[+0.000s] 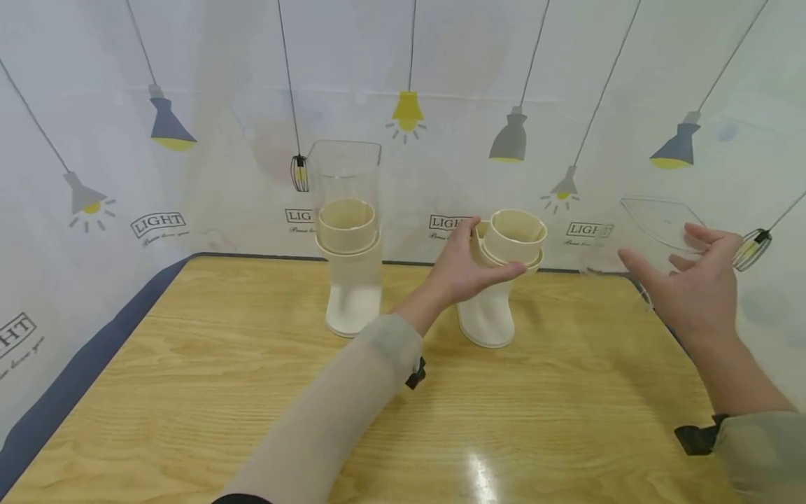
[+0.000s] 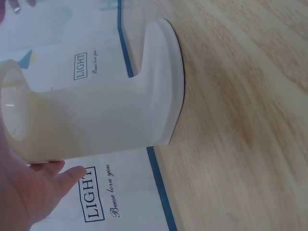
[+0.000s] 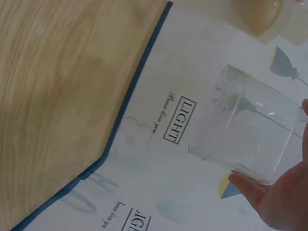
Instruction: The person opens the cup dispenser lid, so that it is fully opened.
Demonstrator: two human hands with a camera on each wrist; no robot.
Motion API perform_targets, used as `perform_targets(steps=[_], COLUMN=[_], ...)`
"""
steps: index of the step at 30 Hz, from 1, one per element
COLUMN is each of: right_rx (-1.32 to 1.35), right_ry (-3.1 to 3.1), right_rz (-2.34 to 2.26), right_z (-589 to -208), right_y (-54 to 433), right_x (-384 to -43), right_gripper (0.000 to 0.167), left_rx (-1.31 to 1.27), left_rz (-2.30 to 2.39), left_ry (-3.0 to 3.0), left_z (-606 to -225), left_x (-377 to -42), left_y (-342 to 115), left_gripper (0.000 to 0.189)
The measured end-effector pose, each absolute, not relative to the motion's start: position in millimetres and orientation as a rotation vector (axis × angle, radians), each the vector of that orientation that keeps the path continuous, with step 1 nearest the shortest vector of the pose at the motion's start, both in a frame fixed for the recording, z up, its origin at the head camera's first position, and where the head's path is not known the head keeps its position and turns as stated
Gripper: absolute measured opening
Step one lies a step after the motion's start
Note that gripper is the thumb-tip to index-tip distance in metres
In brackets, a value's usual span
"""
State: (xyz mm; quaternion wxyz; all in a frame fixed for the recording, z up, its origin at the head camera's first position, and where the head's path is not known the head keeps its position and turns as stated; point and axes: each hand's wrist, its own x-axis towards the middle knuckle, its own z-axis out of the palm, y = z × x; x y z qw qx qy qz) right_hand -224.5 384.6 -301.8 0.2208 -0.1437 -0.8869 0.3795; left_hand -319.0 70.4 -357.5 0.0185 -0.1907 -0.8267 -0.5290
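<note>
While left grip [image 1: 458,271] clasps a cream, cup-topped stand [image 1: 486,320], right grip [image 1: 700,297] holds transparent container [image 3: 250,130]

Right hand [image 3: 284,198] partly outside wrist view

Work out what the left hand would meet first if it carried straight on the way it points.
The cream stand comes first: the left hand holds it between thumb and fingers. Past that, the printed backdrop seems next in line, though depth is hard to judge.
</note>
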Motion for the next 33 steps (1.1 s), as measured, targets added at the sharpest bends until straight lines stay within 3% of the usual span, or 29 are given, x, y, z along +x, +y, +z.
perform_targets(steps=[11,33], right_rx=[-0.303,-0.361], right_ry=[-2.601,-2.696], right_rz=[1.129,1.028], right_z=[-352.0,-401.9], right_y=[409.0,424.9], right_x=[-254.3,-282.3], right_gripper=[0.116,0.117], left_rx=[-0.582,-0.553], left_rz=[-1.654,-1.684], left_ry=[-2.557,-2.56], left_z=[-358.5,-358.3], left_x=[-323.3,-321.5], left_y=[70.4,71.0], left_gripper=[0.127,0.126])
